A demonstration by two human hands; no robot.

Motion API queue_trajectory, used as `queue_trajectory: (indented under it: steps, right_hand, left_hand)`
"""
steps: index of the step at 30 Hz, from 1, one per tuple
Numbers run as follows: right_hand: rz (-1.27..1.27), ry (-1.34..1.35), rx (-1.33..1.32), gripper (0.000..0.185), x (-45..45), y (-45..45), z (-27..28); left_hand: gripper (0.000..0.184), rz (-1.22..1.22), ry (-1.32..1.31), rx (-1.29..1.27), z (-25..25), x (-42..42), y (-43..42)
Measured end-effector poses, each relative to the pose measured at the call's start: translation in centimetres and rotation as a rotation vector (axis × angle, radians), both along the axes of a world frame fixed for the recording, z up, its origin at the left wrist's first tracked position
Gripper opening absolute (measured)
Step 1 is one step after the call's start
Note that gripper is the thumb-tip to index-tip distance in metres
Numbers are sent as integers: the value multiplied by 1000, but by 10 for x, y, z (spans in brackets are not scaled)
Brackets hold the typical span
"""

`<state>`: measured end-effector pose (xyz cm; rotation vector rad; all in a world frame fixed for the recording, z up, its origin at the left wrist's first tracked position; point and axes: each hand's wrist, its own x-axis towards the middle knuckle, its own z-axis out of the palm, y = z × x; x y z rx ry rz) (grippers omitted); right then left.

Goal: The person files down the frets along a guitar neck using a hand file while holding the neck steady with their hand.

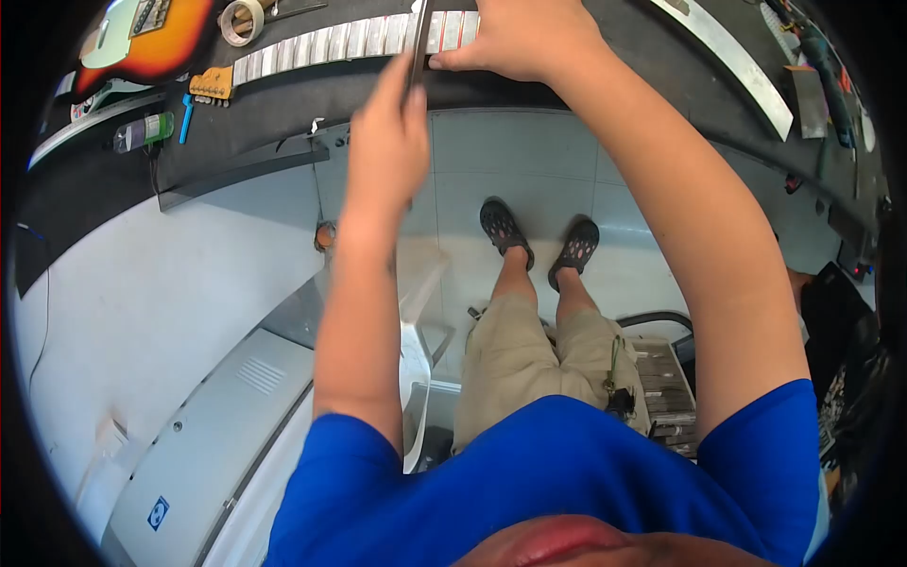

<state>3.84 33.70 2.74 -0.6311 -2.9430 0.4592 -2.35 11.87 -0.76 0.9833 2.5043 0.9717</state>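
Observation:
A guitar neck (321,43) lies across the dark bench, its fretboard covered in silvery strips between the frets. Its yellowish headstock (213,83) with tuners points left. My left hand (389,142) is closed around a narrow dark bar-like tool (420,42), perhaps a file, which crosses the neck; the top of the tool runs out of view. Just right of it, my right hand (534,38) grips the neck, its thumb along the near edge. The other fingers of that hand are mostly hidden or cut off by the frame's top.
A sunburst guitar body (175,38) and a tape roll (242,21) lie at the upper left. Nearer the bench edge are a bottle (144,132) and a blue tool (186,119). A long pale metal strip (732,61) and hand tools (831,85) occupy the right side.

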Motion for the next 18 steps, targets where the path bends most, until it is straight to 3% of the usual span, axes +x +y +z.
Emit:
queue_trajectory:
  steps: [3, 7, 9, 13, 15, 18]
  right_hand:
    - [-21, -21, 28, 111, -8, 3, -24]
    - [-3, -29, 13, 112, -5, 2, -12]
    - [-13, -25, 15, 113, -7, 6, -15]
    - [-6, -1, -13, 113, 3, -4, 5]
    - [-15, 4, 0, 113, -3, 0, -15]
    - [-14, 9, 43, 113, -10, 2, -24]
  left_hand:
    - [43, -11, -65, -33, 14, -33, 50]
    - [50, 22, 42, 47, -17, 52, -72]
    - [51, 16, 87, 72, -20, 62, -80]
    - [49, -23, 9, -1, -7, -12, 5]
    - [49, 54, -170, -66, 27, -24, 51]
    - [51, 35, -65, -67, 22, 8, -1]
